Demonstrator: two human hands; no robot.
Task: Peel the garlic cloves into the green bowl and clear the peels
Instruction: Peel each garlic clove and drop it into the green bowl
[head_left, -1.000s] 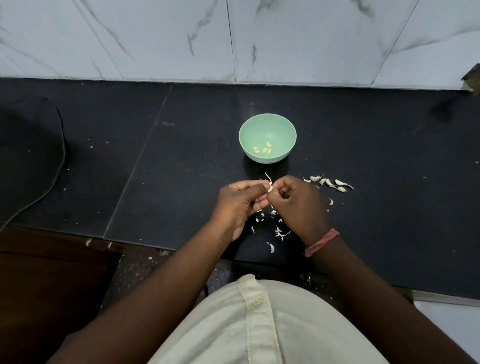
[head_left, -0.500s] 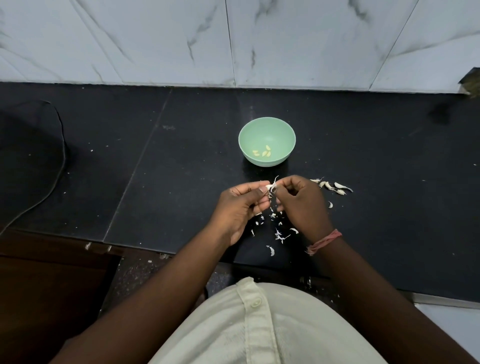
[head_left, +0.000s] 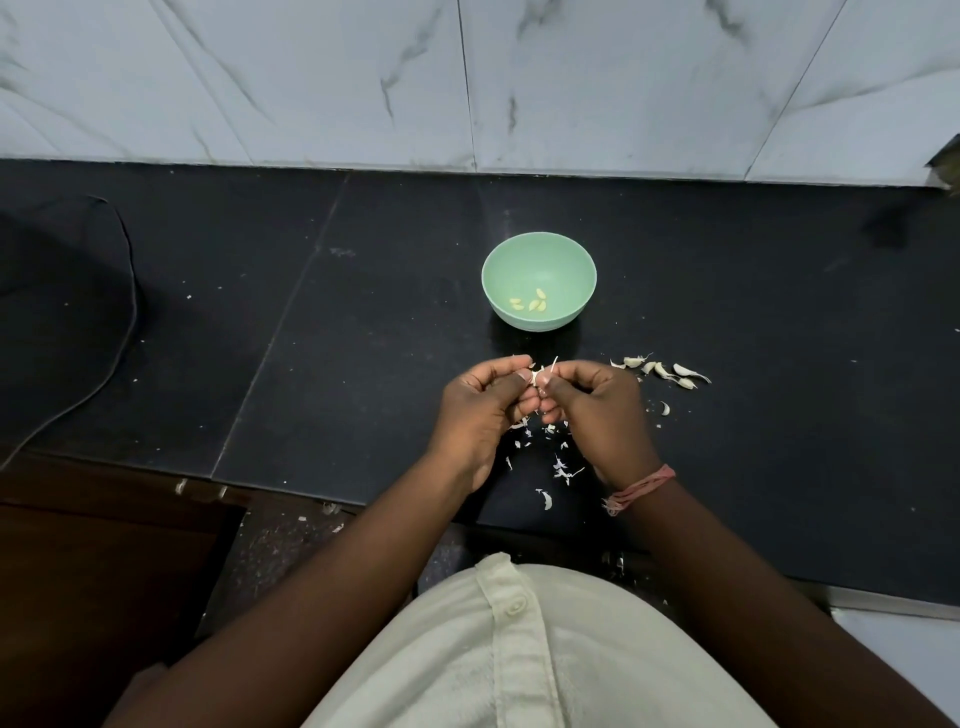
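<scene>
Peeling the small pale garlic clove (head_left: 537, 375) is the step in hand, and you have it pinched between both hands, which meet thumb to thumb just above the black stone bench (head_left: 779, 467). Your left hand (head_left: 480, 410) grips the clove body with curled fingers, while your right hand (head_left: 597, 410) pinches a thin strip of white papery skin (head_left: 554, 364) that stands up from the clove. Draw that strip along the length of the clove rather than across it, so that the skin is likely to come away in one piece instead of shredding. Keep the left-hand pinch light; a small clove will probably bruise or slip under hard pressure. Rotate the clove between pulls to expose whatever skin remains, which cannot be judged from this view. Hold the work over the scatter of white peel flakes (head_left: 561, 467) already lying below your hands, so the waste stays in one patch for clearing. The round pale green plastic bowl (head_left: 539, 244) stands just beyond your hands and holds a few peeled yellowish cloves (head_left: 532, 304); drop the bare clove there only when no skin clings to it. The row of unpeeled white cloves (head_left: 662, 370) lies on the bench to your right, near the right hand, so several repetitions appear to remain before peel clearing starts.
</scene>
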